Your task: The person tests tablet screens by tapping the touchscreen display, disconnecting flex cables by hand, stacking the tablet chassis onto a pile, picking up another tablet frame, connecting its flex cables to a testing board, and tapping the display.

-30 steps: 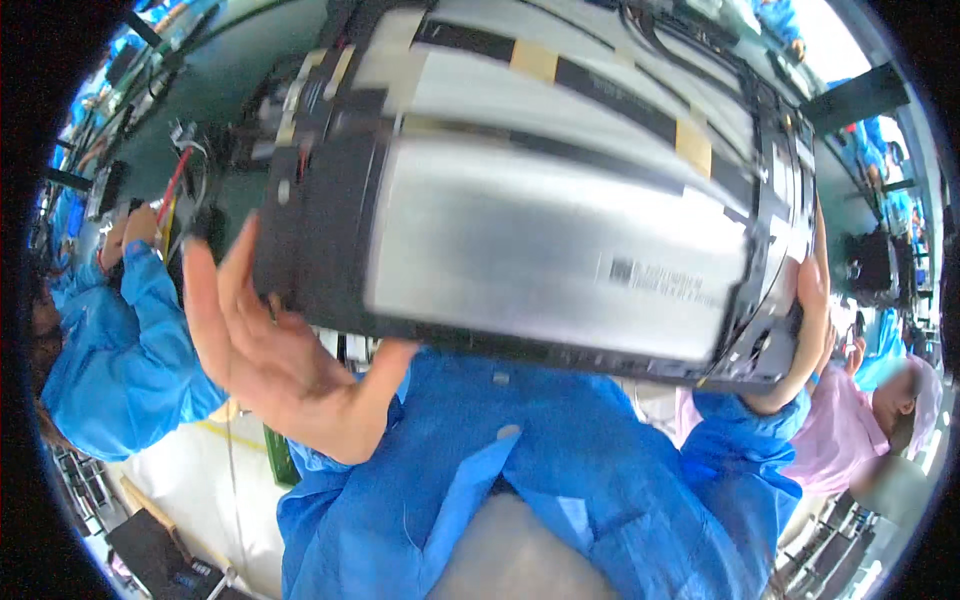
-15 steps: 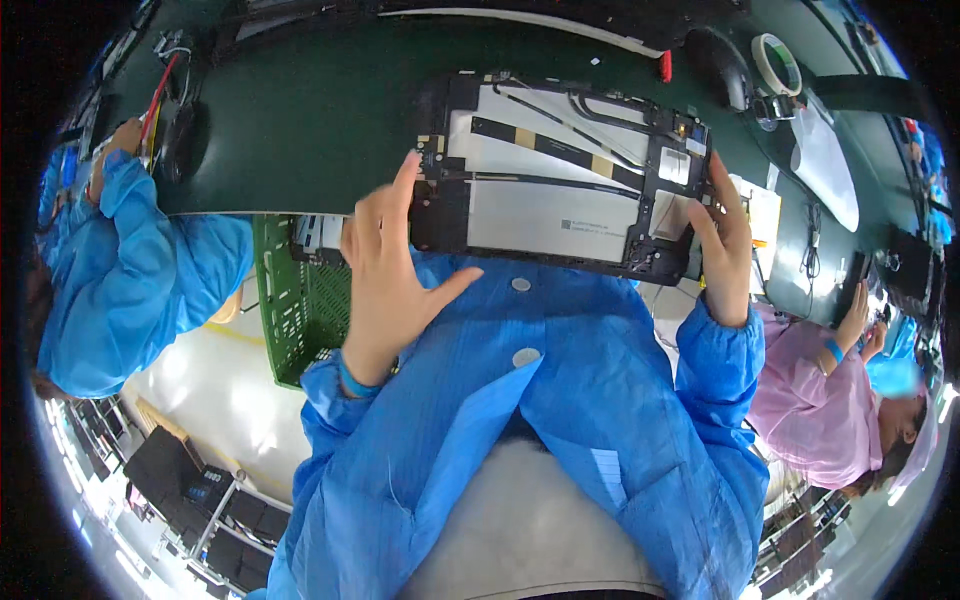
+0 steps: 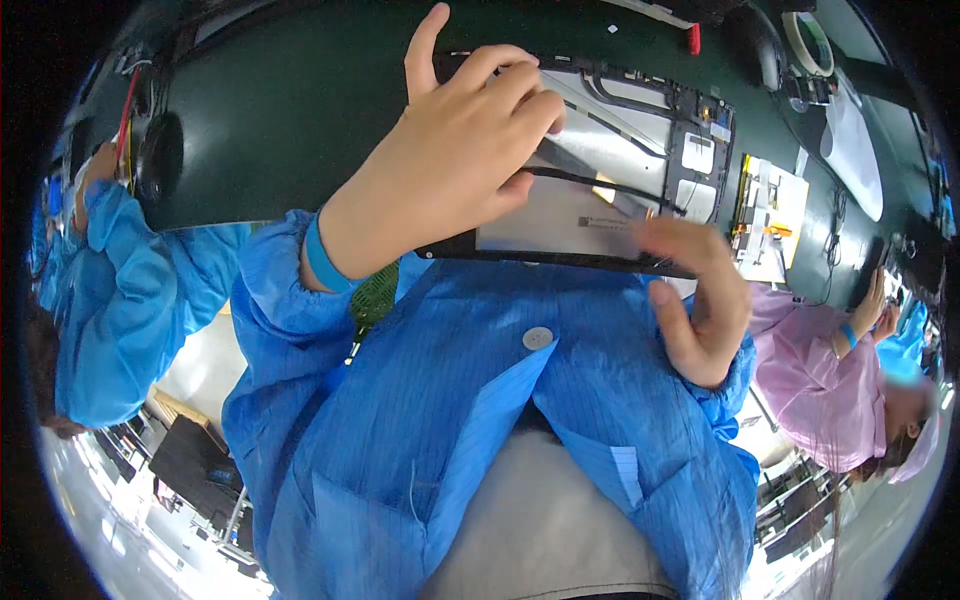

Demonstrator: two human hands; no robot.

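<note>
An opened tablet (image 3: 540, 240) lies in front of me, its black frame and silvery battery showing. Across its left part reaches my left hand (image 3: 450, 145), its little finger stretched out. Its thumb and index finger are bent together at a black ribbon cable (image 3: 575, 168) with a gold patch, which slants out from between them; the exact grip is partly hidden. Over the lower right of the tablet hovers my right hand (image 3: 705, 300), blurred, thumb and fingers apart and holding nothing that I can see. The cable's right end lies close to its fingertips.
Right of the tablet lies a pale sheet (image 3: 775, 215) with small parts. Farther back are a tape roll (image 3: 808, 45), a black mouse (image 3: 755, 50) and a red-tipped strip (image 3: 694, 38). A green crate (image 3: 375, 300) shows below the table edge. Co-workers sit on both sides.
My left hand has moved from the tablet's left edge up over it, to the ribbon cable, which has shifted toward me. My right hand has let go of the right edge. The tablet now lies flatter.
</note>
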